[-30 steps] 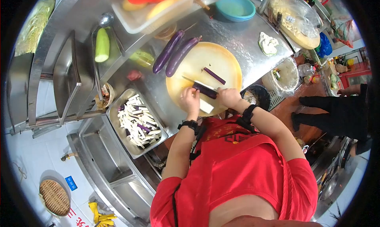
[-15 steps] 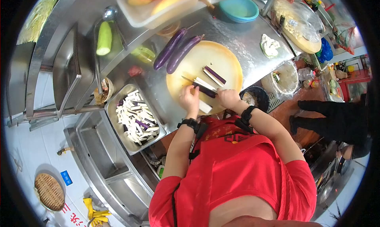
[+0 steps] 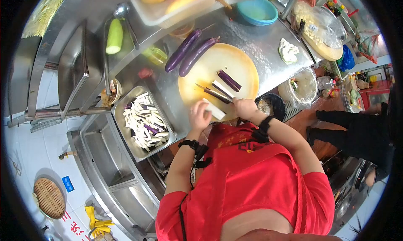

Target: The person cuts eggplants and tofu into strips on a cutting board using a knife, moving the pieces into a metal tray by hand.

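Note:
My right hand (image 3: 245,108) is closed around the handle end of a knife (image 3: 214,94), whose blade lies low over the round cutting board (image 3: 245,66). My left hand (image 3: 199,115) is at the board's near left edge, fingers curled against a pale cut eggplant piece (image 3: 214,110). Just beyond the knife are more eggplant strips (image 3: 229,80), some with purple skin showing. Two whole purple eggplants (image 3: 198,56) rest across the board's far left edge. Left of the board, a steel pan (image 3: 168,145) holds many cut eggplant strips (image 3: 145,121).
A blue bowl (image 3: 257,12) and a white plastic tub (image 3: 176,18) stand at the back. A white crumpled item (image 3: 288,51) lies on the counter at right. A lined bin (image 3: 299,87) is below it. Another person (image 3: 357,131) stands at right. Sinks (image 3: 109,157) are at left.
My left hand has moved from the dark strip by the knife down and left to the pale piece. My right hand keeps the knife nearly in place.

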